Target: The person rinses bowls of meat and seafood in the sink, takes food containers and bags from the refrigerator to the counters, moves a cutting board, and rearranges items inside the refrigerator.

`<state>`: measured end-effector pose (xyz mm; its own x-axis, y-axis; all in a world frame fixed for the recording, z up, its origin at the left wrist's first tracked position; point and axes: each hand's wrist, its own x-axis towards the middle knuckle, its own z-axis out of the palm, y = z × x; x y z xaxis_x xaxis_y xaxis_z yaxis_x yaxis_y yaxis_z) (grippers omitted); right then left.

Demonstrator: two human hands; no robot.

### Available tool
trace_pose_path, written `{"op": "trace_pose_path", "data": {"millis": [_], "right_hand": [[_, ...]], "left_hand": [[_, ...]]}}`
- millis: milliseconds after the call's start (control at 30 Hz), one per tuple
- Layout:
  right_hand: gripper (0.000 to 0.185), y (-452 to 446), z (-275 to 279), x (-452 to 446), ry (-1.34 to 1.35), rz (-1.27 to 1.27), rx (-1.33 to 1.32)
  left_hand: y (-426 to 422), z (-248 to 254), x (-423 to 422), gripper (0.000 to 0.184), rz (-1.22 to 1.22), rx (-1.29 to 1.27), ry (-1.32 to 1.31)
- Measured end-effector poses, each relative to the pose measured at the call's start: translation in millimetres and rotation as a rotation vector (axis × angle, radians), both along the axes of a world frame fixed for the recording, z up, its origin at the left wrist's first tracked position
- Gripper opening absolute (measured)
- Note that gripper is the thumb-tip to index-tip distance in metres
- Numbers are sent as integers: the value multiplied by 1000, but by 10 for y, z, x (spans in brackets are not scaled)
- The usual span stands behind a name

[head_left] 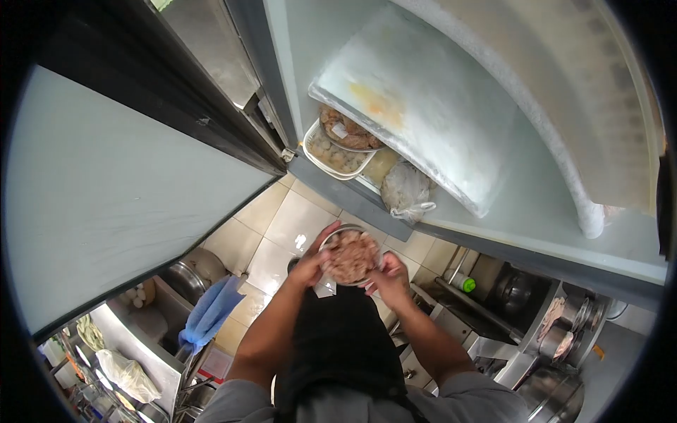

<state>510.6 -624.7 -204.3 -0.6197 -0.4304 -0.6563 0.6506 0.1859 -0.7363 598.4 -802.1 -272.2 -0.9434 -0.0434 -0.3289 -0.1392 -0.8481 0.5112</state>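
A round metal bowl (pixel 350 255) filled with pinkish chopped meat is held in front of my body, over the tiled floor. My left hand (pixel 314 259) grips its left side, fingers round the rim. At the right side, my right hand (pixel 390 276) holds the rim with the fingers wrapped against it. Beyond the bowl stands an open freezer. On its lower level are a white tub (pixel 337 161), a metal bowl of brownish food (pixel 350 134) resting over it, and a knotted plastic bag (pixel 407 189).
A frosted shelf (pixel 430 106) hangs over the freezer's contents. The open freezer door (pixel 134 190) spans the left. Lower left is a counter with a sink and a blue cloth (pixel 211 310). Metal pots (pixel 553 391) and a dark stove area lie at the lower right.
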Motion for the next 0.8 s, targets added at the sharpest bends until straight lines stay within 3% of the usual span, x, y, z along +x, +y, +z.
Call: {"op": "trace_pose_path", "data": {"millis": [67, 133, 167, 267, 333, 400, 467, 600, 800], "right_hand": [[18, 26, -110, 81, -11, 325, -126], [23, -129, -121, -210, -186, 440, -343], [38, -287, -158, -383, -178, 408, -322], [59, -1050, -524, -1047, -206, 23, -148], [54, -1491, -897, -1486, -81, -57, -100], [41, -1752, -1185, -1749, -257, -284, -279], [37, -1874, -1202, -1776, -223, -370, -243], [30, -1937, -1258, -1816, -216, -498, -206], [22, -1822, -1367, -1942, -235, -416, -256]], "left_hand": [[-193, 154, 286, 109, 58, 9, 28], [-387, 266, 563, 115, 120, -4, 34], [-458, 311, 712, 118, 154, -15, 26], [-486, 605, 960, 124, 293, -14, 10], [-489, 776, 1169, 125, 353, 30, 37], [-440, 832, 1491, 125, 398, 76, 68], [-312, 1031, 1667, 124, 535, -7, -73], [-127, 1128, 2124, 124, 582, -1, -163], [29, 1026, 2572, 126, 599, 103, -238]]}}
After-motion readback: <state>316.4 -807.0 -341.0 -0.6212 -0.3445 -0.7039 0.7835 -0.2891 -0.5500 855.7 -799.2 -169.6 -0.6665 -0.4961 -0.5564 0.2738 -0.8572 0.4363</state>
